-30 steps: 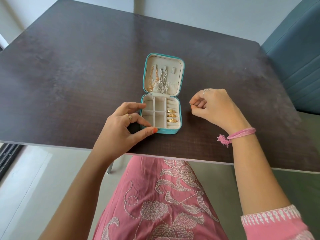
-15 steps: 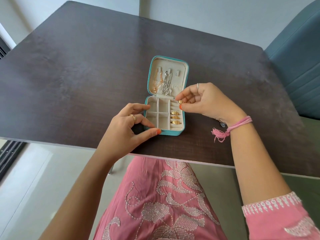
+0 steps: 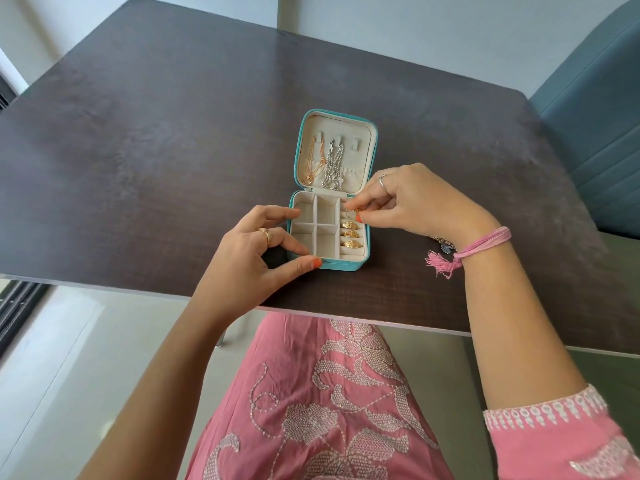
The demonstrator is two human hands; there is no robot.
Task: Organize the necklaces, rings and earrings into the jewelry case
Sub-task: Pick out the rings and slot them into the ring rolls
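A small teal jewelry case [image 3: 368, 237] lies open on the dark table. A gold necklace [image 3: 313, 162] and a silver necklace [image 3: 333, 166] hang inside its raised lid. Three gold rings [image 3: 352, 233] sit in the ring rolls at the right of the tray. My right hand [image 3: 408, 199] pinches a gold ring [image 3: 355, 210] over the top ring slot. My left hand [image 3: 252, 251] grips the case's left side, thumb on its front edge. Under my right wrist lies a piece of jewelry [image 3: 443, 243], mostly hidden.
The dark wooden table [image 3: 156, 150] has its front edge just below the case. A teal upholstered seat [image 3: 595, 109] stands at the right. My pink embroidered clothing fills the bottom of the view.
My right hand moved left from the table to the case's ring rolls, now pinching a gold ring there. My left hand stayed on the case.
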